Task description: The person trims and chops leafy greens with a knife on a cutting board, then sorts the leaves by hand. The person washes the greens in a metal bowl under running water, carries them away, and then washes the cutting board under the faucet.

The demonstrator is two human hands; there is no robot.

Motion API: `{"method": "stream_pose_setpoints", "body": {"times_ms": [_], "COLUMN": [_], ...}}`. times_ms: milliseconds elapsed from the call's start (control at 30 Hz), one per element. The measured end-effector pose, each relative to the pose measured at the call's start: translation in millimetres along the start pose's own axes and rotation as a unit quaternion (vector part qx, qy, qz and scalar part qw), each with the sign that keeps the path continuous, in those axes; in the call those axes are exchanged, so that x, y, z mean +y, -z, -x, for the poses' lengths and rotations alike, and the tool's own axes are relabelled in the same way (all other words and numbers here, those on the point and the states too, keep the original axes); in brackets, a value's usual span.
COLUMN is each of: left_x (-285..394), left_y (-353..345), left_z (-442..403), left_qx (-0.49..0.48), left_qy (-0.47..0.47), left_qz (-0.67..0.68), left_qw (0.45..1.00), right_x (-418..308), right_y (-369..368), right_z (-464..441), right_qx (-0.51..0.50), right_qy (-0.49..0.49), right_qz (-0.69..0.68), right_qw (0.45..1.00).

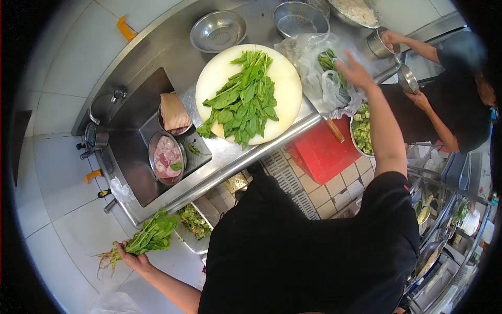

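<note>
My left hand (134, 261), at the lower left beyond the sink corner, is closed around a bunch of leafy greens (154, 233) near its stringy roots. Fingers spread, my right hand (357, 72) is over a clear plastic bag (308, 55) with green stems inside; motion blurs it, and I see nothing in its grasp. A pile of loose leafy greens (243, 104) lies on the round white cutting board (212, 65). Right of the board, a knife (334, 131) shows its wooden handle over the counter edge; most of its blade is hidden.
Left of the board, the sink (125, 152) contains a bowl of raw meat (166, 157) and a pot with a skin-on slab of meat (175, 112). Metal bowls (218, 31) stand behind. Below are a red stool (321, 152) and a trimmings bin (194, 222). A co-worker (439, 99) holds metal vessels.
</note>
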State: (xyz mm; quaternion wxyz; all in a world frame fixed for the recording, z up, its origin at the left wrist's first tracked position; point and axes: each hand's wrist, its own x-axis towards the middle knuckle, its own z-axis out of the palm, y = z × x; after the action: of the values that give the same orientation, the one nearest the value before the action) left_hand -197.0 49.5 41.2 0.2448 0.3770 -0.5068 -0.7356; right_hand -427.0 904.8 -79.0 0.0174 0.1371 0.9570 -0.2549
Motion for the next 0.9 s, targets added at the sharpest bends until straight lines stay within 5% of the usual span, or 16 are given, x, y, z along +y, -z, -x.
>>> {"method": "stream_pose_setpoints", "body": {"times_ms": [33, 67, 167, 300, 367, 433, 700, 900], "left_x": [0.9, 0.6, -2.5, -2.9, -3.0, -2.4, 1.6, -7.1], "left_y": [-2.8, -4.1, -8.6, -20.2, -29.0, -35.4, -28.9, -31.5], "left_z": [2.0, 4.3, 7.8, 9.7, 8.8, 6.6, -7.2, -12.1], "left_qx": [0.003, 0.007, -0.001, -0.026, -0.009, -0.022, -0.056, -0.044], "left_qy": [-0.001, -0.001, -0.004, -0.003, 0.005, 0.004, -0.002, 0.009], "left_qz": [0.000, -0.002, -0.003, -0.016, -0.029, -0.030, -0.028, -0.027], "left_qw": [1.000, 1.000, 1.000, 1.000, 1.000, 0.999, 0.998, 0.999], "right_x": [-10.9, -45.2, -64.9, -37.7, -39.3, -36.5, -14.2, -9.4], "right_y": [-9.8, -11.5, -38.0, -58.9, -51.6, -45.6, 19.9, 143.9], "right_z": [-0.5, 13.9, 25.0, -6.2, -16.7, -20.9, -14.3, 69.4], "right_qx": [-0.058, -0.108, -0.076, 0.008, -0.093, -0.098, 0.179, 0.208], "right_qy": [0.102, 0.028, 0.036, 0.014, -0.076, -0.066, -0.087, -0.079], "right_qz": [0.027, 0.093, 0.225, 0.194, 0.178, 0.191, 0.114, 0.040], "right_qw": [0.993, 0.989, 0.971, 0.981, 0.977, 0.975, 0.973, 0.974]}}
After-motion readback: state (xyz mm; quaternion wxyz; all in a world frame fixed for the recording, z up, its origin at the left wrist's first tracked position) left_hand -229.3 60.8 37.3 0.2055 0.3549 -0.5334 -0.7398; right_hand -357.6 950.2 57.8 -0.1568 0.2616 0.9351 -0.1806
